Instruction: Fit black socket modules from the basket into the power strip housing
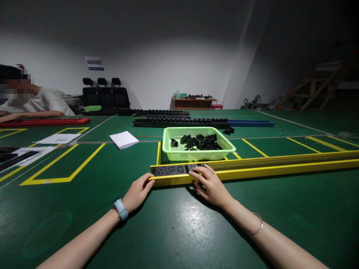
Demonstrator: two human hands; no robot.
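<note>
Likely stiff, the yellow channel [252,172] suits wall grips: left hand [137,192] pinches its end, right hand [211,186] spreads loosely over its sockets [171,170].

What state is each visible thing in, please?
Yellow channel rail: open-topped, partly filled
Black power sockets: sitting in rail
Green perforated basket: uncovered, holding loose black parts
White paper: apparently folded
Blue-strapped watch: fastened at wrist
Seat backs: upright
Left hand: touching rail's end
Right hand: fingers spread over sockets
</note>
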